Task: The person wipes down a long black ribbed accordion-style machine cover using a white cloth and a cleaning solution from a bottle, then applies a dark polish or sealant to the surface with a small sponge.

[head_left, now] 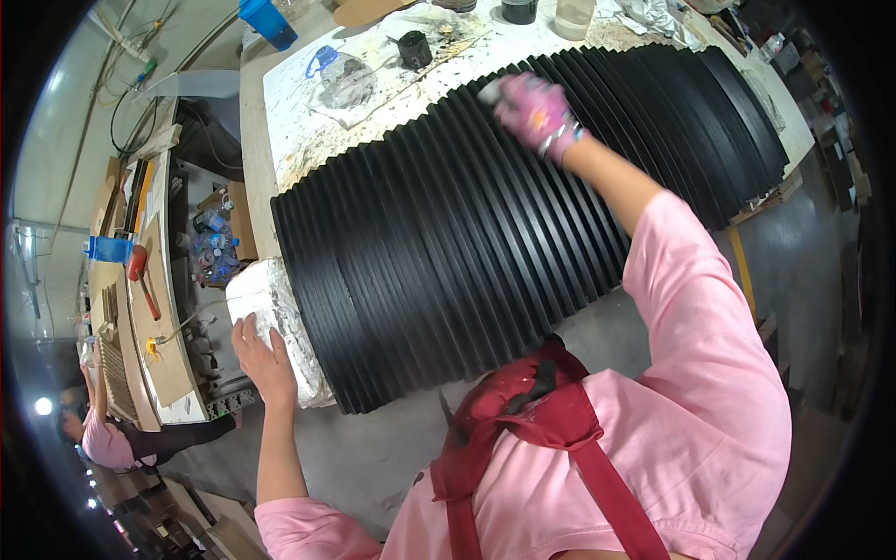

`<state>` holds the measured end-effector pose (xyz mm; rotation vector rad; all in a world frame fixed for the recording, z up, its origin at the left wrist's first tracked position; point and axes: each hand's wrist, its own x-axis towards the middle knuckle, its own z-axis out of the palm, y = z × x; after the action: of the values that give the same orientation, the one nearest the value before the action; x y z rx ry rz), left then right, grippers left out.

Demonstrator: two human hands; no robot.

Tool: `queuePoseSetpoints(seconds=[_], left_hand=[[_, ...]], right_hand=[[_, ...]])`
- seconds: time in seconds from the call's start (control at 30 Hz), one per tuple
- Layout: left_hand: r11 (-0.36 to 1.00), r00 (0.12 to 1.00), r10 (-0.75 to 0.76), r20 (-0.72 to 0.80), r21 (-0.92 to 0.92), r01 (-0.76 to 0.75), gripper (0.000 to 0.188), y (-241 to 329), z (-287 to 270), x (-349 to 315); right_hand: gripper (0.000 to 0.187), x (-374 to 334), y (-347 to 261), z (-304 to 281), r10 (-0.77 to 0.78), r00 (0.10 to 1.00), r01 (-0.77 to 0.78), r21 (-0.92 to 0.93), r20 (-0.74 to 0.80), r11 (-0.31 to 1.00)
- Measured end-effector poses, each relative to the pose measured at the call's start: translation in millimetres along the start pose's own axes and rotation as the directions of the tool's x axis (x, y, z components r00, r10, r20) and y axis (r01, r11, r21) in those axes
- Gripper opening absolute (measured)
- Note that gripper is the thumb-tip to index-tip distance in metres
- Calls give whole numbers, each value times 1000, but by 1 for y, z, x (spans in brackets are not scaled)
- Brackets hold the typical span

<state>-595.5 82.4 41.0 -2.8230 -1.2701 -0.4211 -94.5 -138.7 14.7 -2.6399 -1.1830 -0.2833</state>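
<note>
Head view showed a long row of black strips (pixel 439 243) lying side by side in front of you, running from near left to far right. Your right hand (pixel 537 112), in a pink glove, was over the far edge of the row, with the strips right under its fingers. Something small and white was at its fingertips, but the hand was blurry, so I cannot tell if the fingers held it. Your left hand (pixel 264 364) was bare and lay on a white block (pixel 261 289), its fingers a bit spread and its thumb apart. The strips were just to the right of those fingers.

Under the row was a table with a white, messy top (pixel 289 121), full of dark spots. On its far side stood a clear jug (pixel 345 82) with a blue handle, a black cup (pixel 414 50) and a blue cup (pixel 268 23). To the left, a red mallet (pixel 140 266) lay on a bench, and clear bottles (pixel 215 247) sat lower down. Another person (pixel 107 443) in pink was farther left. The floor (pixel 373 467) was gray.
</note>
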Motion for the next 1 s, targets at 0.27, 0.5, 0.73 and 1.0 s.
queuePoseSetpoints(seconds=[0.27,0.5,0.73,1.0], left_hand=[[998,999,37,-23,-58,-38,42,5,-7,0],[998,999,27,-23,-57,-29,42,3,-2,-2],[998,1000,19,-22,-64,-20,42,7,-3,4],[997,1000,8,-17,-73,-10,43,6,-5,0]], right_hand=[[20,39,7,-2,-148,987,157,159,-67,975],[23,-7,-23,-9,-444,896,427,315,-21,847],[17,2,-25,13,-346,932,362,206,-108,909],[14,1,-18,-42,-417,902,431,169,-113,887]])
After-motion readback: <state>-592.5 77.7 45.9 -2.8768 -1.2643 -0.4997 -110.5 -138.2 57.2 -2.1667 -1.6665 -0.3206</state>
